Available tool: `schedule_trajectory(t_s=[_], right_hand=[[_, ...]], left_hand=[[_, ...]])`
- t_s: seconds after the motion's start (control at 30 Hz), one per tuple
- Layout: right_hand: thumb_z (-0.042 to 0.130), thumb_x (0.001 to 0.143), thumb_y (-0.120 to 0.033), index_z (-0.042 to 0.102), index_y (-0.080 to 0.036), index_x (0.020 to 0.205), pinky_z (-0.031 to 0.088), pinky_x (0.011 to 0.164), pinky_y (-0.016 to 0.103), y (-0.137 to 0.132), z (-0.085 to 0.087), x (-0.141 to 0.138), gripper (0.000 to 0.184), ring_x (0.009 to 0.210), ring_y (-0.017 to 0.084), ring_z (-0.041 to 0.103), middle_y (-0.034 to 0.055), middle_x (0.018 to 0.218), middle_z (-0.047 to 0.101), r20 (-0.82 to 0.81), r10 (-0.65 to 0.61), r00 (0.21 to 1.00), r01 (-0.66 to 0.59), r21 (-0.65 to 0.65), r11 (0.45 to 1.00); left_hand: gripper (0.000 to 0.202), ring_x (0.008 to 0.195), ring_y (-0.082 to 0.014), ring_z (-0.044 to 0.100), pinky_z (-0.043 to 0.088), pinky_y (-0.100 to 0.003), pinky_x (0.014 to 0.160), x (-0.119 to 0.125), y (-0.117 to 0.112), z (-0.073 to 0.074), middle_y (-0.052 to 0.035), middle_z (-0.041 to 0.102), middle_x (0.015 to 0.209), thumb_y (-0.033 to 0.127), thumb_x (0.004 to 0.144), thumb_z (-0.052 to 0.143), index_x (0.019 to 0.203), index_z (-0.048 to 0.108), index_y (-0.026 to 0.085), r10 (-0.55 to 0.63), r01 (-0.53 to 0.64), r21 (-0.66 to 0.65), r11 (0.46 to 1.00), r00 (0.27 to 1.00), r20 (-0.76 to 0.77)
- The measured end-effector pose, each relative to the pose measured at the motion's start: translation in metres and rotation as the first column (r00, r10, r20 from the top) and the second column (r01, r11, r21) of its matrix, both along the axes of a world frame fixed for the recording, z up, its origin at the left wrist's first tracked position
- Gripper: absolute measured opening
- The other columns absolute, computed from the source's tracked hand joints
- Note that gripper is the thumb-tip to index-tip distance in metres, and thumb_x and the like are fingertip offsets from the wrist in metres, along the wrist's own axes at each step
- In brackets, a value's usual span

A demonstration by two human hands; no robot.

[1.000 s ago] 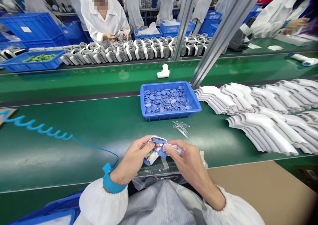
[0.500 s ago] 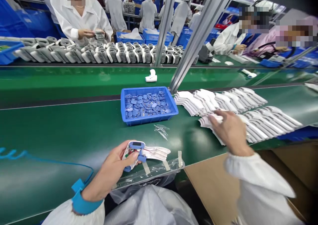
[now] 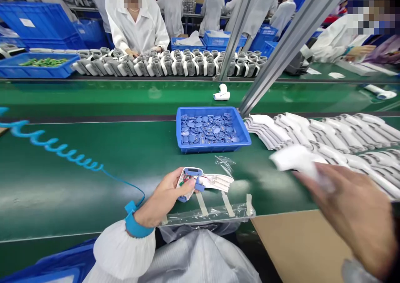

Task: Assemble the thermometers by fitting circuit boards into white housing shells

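Observation:
My left hand (image 3: 173, 189) is closed around an opened thermometer housing half (image 3: 215, 182), white, with blue parts, wires and a small circuit board showing inside. Its handle points right. Held in my right hand (image 3: 353, 208) is a loose white shell half (image 3: 295, 160), blurred by motion, raised over the table's right side. Behind it lie rows of stacked white shells (image 3: 337, 133). A blue bin (image 3: 214, 150) full of small blue plastic parts stands beyond my left hand. Small clear plastic strips (image 3: 225, 164) lie between the bin and that hand.
A clear plastic bag (image 3: 212, 212) is taped along the front edge. The coiled blue wrist-strap cord (image 3: 62, 150) crosses the left side. A metal post (image 3: 281, 58) rises behind the bin. A finished white thermometer (image 3: 221, 93) lies on the green belt; a co-worker (image 3: 137, 25) stands across.
My right hand has lifted a white shell half off the front stack and brought it nearer to me. My left hand still holds the opened housing. The view has turned left.

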State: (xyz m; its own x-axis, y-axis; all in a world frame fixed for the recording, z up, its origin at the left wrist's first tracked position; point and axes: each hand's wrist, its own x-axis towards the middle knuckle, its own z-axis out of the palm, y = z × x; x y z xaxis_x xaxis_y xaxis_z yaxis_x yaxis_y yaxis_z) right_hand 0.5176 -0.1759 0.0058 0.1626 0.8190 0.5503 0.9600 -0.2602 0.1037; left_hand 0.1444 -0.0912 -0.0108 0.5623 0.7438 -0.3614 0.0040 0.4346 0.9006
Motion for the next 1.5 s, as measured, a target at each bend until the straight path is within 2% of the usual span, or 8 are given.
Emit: schedule_trajectory(t_s=[0.23, 0.47, 0.57, 0.67, 0.8, 0.93, 1.17, 1.5], right_hand=[[0.047, 0.102, -0.03, 0.067, -0.018, 0.11, 0.034, 0.097, 0.049, 0.023, 0.006, -0.161, 0.024, 0.102, 0.026, 0.063, 0.0067, 0.109, 0.074, -0.069, 0.485, 0.872, -0.489, -0.118, 0.864], [0.07, 0.087, -0.045, 0.067, -0.014, 0.103, 0.047, 0.08, 0.042, 0.038, -0.01, -0.176, 0.035, 0.083, 0.027, 0.066, 0.0095, 0.093, 0.074, -0.547, 0.339, 0.765, -0.591, -0.389, 0.707], [0.064, 0.092, -0.041, 0.065, -0.021, 0.109, 0.049, 0.072, 0.032, 0.044, -0.001, -0.169, 0.027, 0.084, 0.02, 0.066, 0.0034, 0.099, 0.072, -0.854, 0.174, 0.489, -0.726, -0.288, 0.624], [0.057, 0.095, -0.04, 0.065, -0.023, 0.11, 0.047, 0.078, 0.027, 0.054, 0.005, -0.187, 0.023, 0.09, 0.015, 0.064, 0.0019, 0.105, 0.068, -0.93, 0.248, 0.27, -0.689, -0.007, 0.725], [0.06, 0.093, -0.043, 0.055, -0.019, 0.06, 0.036, 0.062, 0.027, 0.07, -0.002, -0.23, 0.041, 0.062, 0.011, 0.051, -0.0019, 0.065, 0.055, -0.797, 0.296, 0.525, -0.481, 0.009, 0.877], [0.053, 0.094, -0.025, 0.04, -0.018, 0.05, 0.024, 0.054, 0.029, 0.073, -0.014, -0.245, 0.046, 0.052, 0.009, 0.037, -0.0029, 0.055, 0.043, -0.578, 0.431, 0.694, -0.47, 0.09, 0.878], [0.05, 0.097, -0.034, 0.038, -0.02, 0.049, 0.026, 0.053, 0.027, 0.069, -0.006, -0.222, 0.051, 0.048, 0.009, 0.034, -0.0038, 0.049, 0.041, -0.639, 0.36, 0.68, -0.249, 0.261, 0.933], [0.043, 0.101, -0.042, 0.066, -0.019, 0.059, 0.036, 0.059, 0.027, 0.08, 0.01, -0.225, 0.054, 0.055, 0.012, 0.056, 0.0017, 0.059, 0.065, -0.74, 0.354, 0.571, -0.463, 0.066, 0.884]], left_hand=[[0.046, 0.102, -0.0195, 0.057, 0.044, -0.027, 0.081, 0.007, 0.003, -0.005, -0.0089, 0.065, 0.116, 0.049, 0.091, 0.062, 0.123, 0.059, 0.016, 0.023, -0.024, 0.073, 0.997, 1.0, 0.01], [0.036, 0.089, -0.0175, 0.057, 0.045, -0.027, 0.077, 0.0, -0.003, -0.013, -0.0048, 0.065, 0.102, 0.042, 0.087, 0.068, 0.11, 0.062, 0.016, 0.009, 0.038, 0.32, 0.947, 0.99, -0.144], [0.033, 0.081, -0.0146, 0.054, 0.042, -0.024, 0.068, -0.002, -0.006, -0.007, -0.0006, 0.064, 0.093, 0.045, 0.087, 0.067, 0.106, 0.062, 0.018, 0.022, 0.098, 0.403, 0.91, 0.959, -0.282], [0.029, 0.071, -0.0121, 0.051, 0.038, -0.022, 0.06, 0.003, -0.008, -0.001, 0.0024, 0.061, 0.081, 0.041, 0.081, 0.072, 0.093, 0.06, 0.017, 0.079, 0.086, 0.434, 0.897, 0.934, -0.349], [0.017, 0.075, -0.0141, 0.059, 0.043, -0.022, 0.06, 0.015, -0.009, 0.001, -0.0019, 0.068, 0.088, 0.023, 0.08, 0.063, 0.096, 0.06, 0.015, 0.03, 0.133, 0.449, 0.884, 0.941, -0.337], [0.007, 0.056, -0.0133, 0.052, 0.035, -0.026, 0.052, 0.02, -0.017, -0.004, -0.0033, 0.065, 0.067, 0.016, 0.078, 0.054, 0.077, 0.06, 0.015, 0.012, 0.298, 0.553, 0.778, 0.873, -0.487], [0.018, 0.063, -0.0135, 0.057, 0.036, -0.024, 0.055, 0.013, -0.017, 0.0, -0.0017, 0.067, 0.078, 0.034, 0.085, 0.061, 0.091, 0.058, 0.018, 0.019, 0.232, 0.52, 0.822, 0.901, -0.433], [0.019, 0.054, -0.0124, 0.048, 0.031, -0.026, 0.053, -0.012, -0.02, 0.009, 0.0021, 0.056, 0.063, 0.036, 0.091, 0.057, 0.081, 0.052, 0.02, 0.223, 0.217, 0.673, 0.708, 0.835, -0.504]])
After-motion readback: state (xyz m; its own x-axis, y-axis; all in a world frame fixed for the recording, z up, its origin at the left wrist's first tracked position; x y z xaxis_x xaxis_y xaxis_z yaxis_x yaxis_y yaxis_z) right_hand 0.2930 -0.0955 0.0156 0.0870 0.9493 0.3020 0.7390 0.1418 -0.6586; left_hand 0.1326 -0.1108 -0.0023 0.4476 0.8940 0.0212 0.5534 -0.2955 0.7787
